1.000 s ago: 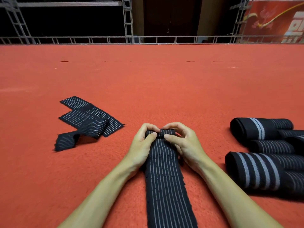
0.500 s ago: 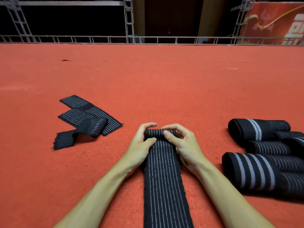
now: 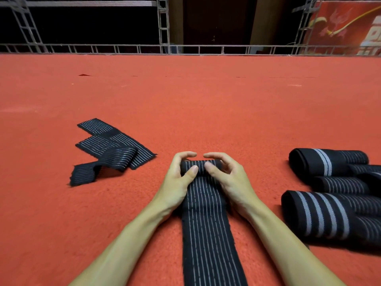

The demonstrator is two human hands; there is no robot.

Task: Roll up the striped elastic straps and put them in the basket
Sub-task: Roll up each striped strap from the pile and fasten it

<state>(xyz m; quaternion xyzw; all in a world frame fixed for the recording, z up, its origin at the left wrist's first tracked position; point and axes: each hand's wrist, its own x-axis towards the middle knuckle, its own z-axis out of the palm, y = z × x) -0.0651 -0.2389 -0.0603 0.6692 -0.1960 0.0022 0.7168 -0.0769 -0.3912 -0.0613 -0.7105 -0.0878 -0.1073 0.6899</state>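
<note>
A long black elastic strap with thin white stripes (image 3: 208,234) lies flat on the red carpet, running from the bottom edge up to my hands. Its far end is wound into a small roll (image 3: 200,165). My left hand (image 3: 179,180) and my right hand (image 3: 231,180) both grip that roll, thumbs on top and fingers curled over its far side. A second striped strap (image 3: 111,147) lies loosely folded on the carpet to the left. No basket is in view.
Several black rolled wraps with broad grey bands (image 3: 334,195) lie at the right edge, close to my right forearm. Red carpet (image 3: 206,104) stretches ahead to a metal truss rail (image 3: 185,49) at the back.
The roll at the strap's end has grown thicker as both hands turned it toward me. My fingers have shifted over its top. The other straps have not moved.
</note>
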